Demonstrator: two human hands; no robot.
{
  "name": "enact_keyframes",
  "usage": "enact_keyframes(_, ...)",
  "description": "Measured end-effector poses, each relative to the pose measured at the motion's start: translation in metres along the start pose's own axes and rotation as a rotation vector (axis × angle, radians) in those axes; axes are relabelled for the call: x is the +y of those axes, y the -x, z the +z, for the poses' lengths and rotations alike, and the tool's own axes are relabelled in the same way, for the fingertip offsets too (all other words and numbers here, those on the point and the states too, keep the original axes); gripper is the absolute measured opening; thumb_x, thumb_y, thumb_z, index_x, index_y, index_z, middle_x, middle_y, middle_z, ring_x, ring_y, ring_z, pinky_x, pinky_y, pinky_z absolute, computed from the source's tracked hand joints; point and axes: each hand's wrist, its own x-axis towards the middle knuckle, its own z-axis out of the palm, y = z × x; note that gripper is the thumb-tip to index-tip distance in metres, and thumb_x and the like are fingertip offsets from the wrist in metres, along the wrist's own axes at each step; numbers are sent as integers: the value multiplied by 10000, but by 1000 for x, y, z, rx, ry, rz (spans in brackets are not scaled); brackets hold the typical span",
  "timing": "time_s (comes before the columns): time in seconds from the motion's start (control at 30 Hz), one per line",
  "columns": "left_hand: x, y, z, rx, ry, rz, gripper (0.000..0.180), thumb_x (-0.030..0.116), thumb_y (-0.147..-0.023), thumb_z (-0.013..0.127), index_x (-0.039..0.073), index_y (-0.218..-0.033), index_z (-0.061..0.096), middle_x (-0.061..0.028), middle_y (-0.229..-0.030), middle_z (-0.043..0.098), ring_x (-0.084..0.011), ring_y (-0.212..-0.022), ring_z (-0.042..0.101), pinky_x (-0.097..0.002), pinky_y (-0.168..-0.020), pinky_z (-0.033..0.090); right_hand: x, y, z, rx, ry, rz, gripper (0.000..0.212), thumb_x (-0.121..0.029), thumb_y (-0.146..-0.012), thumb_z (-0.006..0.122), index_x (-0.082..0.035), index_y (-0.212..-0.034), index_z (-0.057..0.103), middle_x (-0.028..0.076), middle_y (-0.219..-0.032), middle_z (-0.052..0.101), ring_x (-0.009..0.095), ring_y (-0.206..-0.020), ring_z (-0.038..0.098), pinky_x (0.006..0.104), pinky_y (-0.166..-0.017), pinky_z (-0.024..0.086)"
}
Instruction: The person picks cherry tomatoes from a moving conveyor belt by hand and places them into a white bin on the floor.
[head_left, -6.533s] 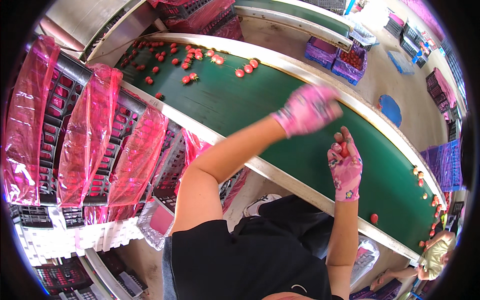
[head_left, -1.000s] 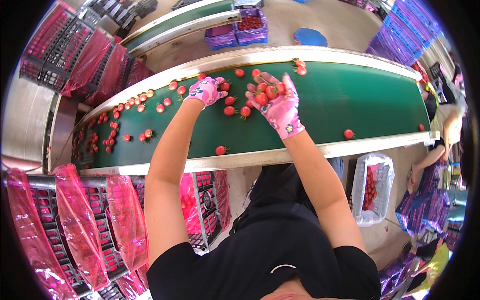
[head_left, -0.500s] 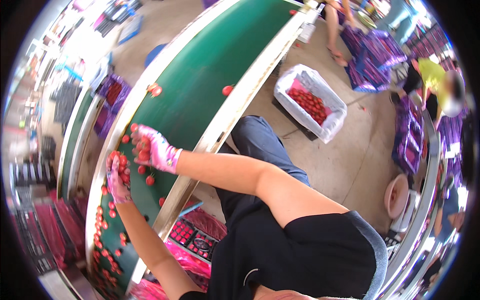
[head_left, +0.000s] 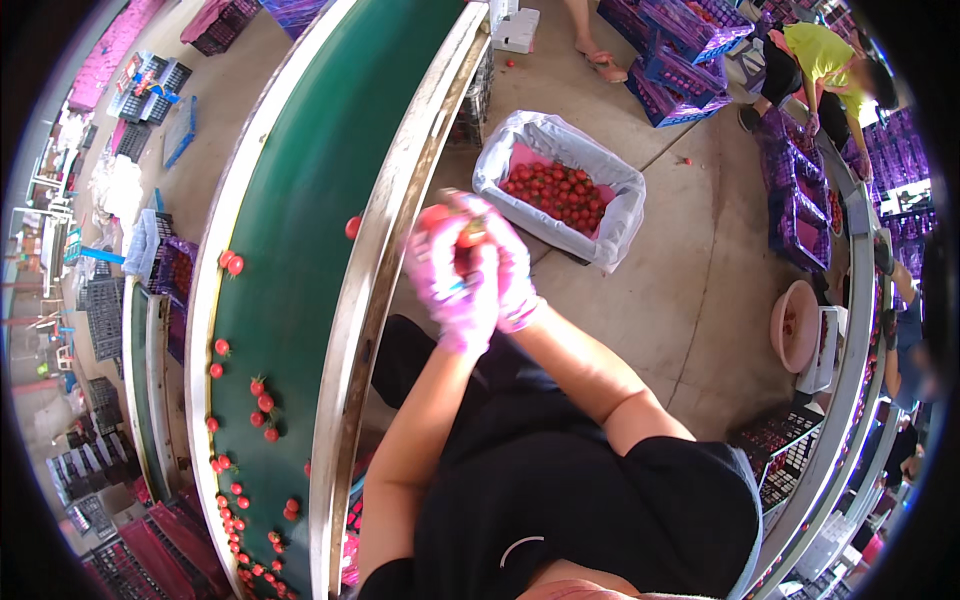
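Observation:
Both my hands wear pink patterned gloves and are cupped together, just past the right rail of the conveyor. Several cherry tomatoes [head_left: 470, 236] lie between the palms, partly covered by fingers. My left hand [head_left: 446, 295] curls around them from the left, while my right hand [head_left: 512, 270] closes in from the right and touches it. Right beside the hands, a white-lined crate [head_left: 625, 195] on the floor holds a heap of cherry tomatoes [head_left: 555, 195]. On the green conveyor belt [head_left: 300, 230], loose cherry tomatoes [head_left: 262, 402] lie scattered, mostly along the left edge and toward the near end.
The metal rail [head_left: 345, 400] runs between my body and the belt. Purple crates [head_left: 680, 85] stand at the far right, near a person in a yellow top [head_left: 820, 55]. A pink basin [head_left: 793, 325] and a black crate [head_left: 780, 450] sit on the right.
Both hands have moved from over the belt, across the rail to the right, carrying cherry tomatoes. They have come together. My view has shifted, and the lined crate now appears closer to them.

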Motion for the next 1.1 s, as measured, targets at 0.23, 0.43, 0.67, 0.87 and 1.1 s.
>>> enact_keyframes(0.23, -70, 23, 192, -443, -96, -171, 428, 206, -671, 773, 174, -1088, 684, -200, -1383, 459, -381, -1239, 477, -444, -1057, 403, -62, -83, -190, 93, -465, -160, 324, -363, -940, 539, -86, -1094, 603, 76, -1091, 603, 216, -1043, 547, 343, -932, 456)
enact_keyframes(0.43, -36, -5, 127, -512, 153, -92, 347, 185, -753, 742, 119, -1076, 636, -142, -1178, 589, -343, -1161, 533, -444, -1034, 423, -99, -123, -351, 169, 382, -134, 315, -242, -891, 611, -75, -1155, 565, 86, -981, 666, 213, -856, 634, 387, -765, 550)
enact_keyframes(0.67, 37, 9, -141, -413, 38, 20, 356, 156, -847, 702, 92, -1178, 588, -132, -1188, 598, -320, -1032, 623, -417, -861, 513, -167, -147, -391, 550, 433, 105, 446, -303, -1013, 389, 27, -1289, 509, 228, -1290, 562, 385, -1137, 571, 480, -980, 484)
enact_keyframes(0.87, 67, 95, -365, 20, -948, -523, 330, 112, -833, 685, 83, -1153, 611, -114, -1135, 613, -275, -1007, 621, -354, -849, 519, -50, -75, -57, -229, 1240, -660, 283, -40, -915, 506, 15, -1133, 679, 118, -1141, 652, 271, -1084, 626, 405, -926, 526)
enact_keyframes(1.1, 32, 164, -423, -26, -761, -854, 313, 32, -790, 715, 41, -1087, 618, -100, -985, 617, -261, -917, 642, -326, -811, 515, 121, 26, 166, -1266, 1452, -127, 326, -3, -814, 694, -28, -1134, 634, 110, -1140, 632, 229, -1044, 633, 329, -888, 506)
